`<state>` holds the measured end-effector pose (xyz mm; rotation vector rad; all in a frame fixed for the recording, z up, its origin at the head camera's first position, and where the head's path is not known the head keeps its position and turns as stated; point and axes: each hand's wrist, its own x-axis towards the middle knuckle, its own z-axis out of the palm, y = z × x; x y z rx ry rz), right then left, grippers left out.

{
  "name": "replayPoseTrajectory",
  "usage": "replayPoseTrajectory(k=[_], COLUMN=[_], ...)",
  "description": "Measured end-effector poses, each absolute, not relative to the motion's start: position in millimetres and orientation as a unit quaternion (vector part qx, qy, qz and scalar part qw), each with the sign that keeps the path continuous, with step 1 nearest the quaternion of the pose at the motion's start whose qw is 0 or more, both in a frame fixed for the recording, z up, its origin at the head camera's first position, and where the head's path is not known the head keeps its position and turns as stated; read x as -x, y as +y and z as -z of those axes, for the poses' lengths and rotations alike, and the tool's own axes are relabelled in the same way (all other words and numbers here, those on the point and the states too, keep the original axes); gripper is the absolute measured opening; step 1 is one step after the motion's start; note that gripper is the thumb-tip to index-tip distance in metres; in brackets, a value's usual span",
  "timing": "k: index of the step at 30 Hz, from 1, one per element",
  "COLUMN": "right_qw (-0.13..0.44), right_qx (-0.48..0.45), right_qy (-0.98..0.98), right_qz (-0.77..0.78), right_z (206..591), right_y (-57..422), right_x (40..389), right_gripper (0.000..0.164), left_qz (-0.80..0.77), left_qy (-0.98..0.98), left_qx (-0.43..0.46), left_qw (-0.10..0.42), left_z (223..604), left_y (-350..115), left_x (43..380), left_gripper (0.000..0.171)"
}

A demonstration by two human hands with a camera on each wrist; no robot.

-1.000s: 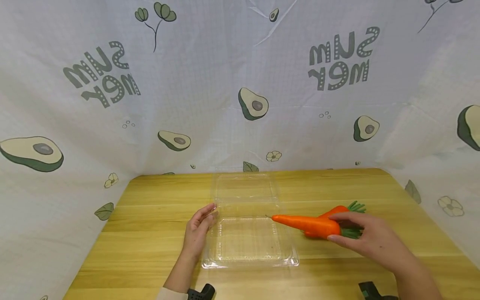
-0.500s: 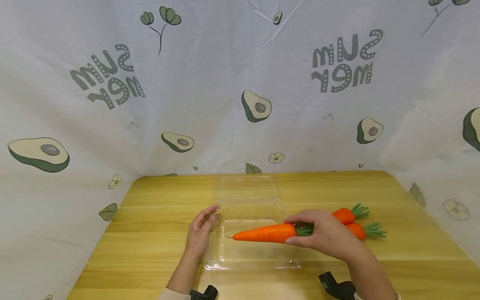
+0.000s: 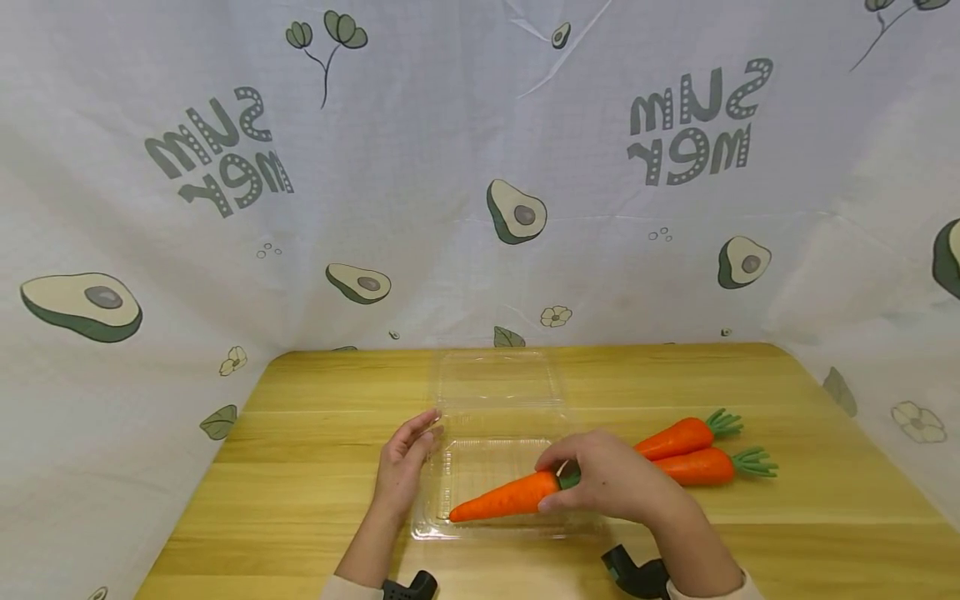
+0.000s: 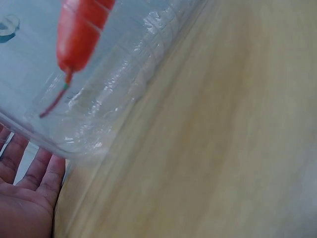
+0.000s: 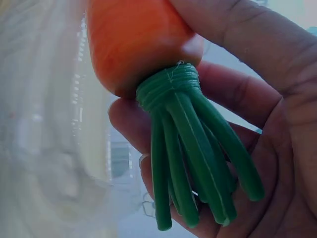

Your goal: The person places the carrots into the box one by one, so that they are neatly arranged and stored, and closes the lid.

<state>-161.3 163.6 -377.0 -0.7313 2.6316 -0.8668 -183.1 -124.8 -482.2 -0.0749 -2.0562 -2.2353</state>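
An orange carrot (image 3: 510, 496) with green stalks lies low over the near part of the base of a clear plastic clamshell box (image 3: 487, 529). My right hand (image 3: 618, 479) pinches its thick end between thumb and fingers, and the green stalks (image 5: 193, 144) trail into the palm in the right wrist view. The thin tip points left and shows through the clear wall in the left wrist view. At the box's left side, my left hand (image 3: 405, 467) touches the rim with its fingers (image 4: 37, 171) nearly straight.
Two more carrots, an upper one (image 3: 678, 437) and a lower one (image 3: 697, 467), lie side by side on the wooden table (image 3: 300, 483), right of the box. The box lid (image 3: 495, 379) lies folded back toward a printed white cloth (image 3: 420, 167).
My right hand has carried the carrot left from beside the other two, then lowered it over the box base. My left hand has stayed at the box's left side.
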Motion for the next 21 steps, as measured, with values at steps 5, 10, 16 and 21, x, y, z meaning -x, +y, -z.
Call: replayPoseTrajectory(k=[5, 10, 16, 21], right_qw=[0.165, 0.18, 0.18, 0.19], right_qx=[0.238, 0.226, 0.236, 0.239], right_qy=[0.907, 0.904, 0.903, 0.899], right_qz=[0.306, 0.316, 0.311, 0.314], right_z=[383.4, 387.4, 389.1, 388.2], right_y=[159.0, 155.0, 150.7, 152.5], right_x=[162.5, 161.1, 161.1, 161.9], right_gripper=[0.032, 0.031, 0.03, 0.032], left_qz=[0.726, 0.721, 0.727, 0.724], left_qy=[-0.685, -0.69, -0.684, -0.687], left_qx=[0.025, 0.027, 0.027, 0.026], left_qw=[0.055, 0.057, 0.054, 0.054], left_z=[482.3, 482.0, 482.5, 482.8], left_y=[-124.5, -124.1, -124.9, -124.9], left_x=[183.1, 181.6, 182.6, 183.9], left_gripper=[0.038, 0.037, 0.038, 0.038])
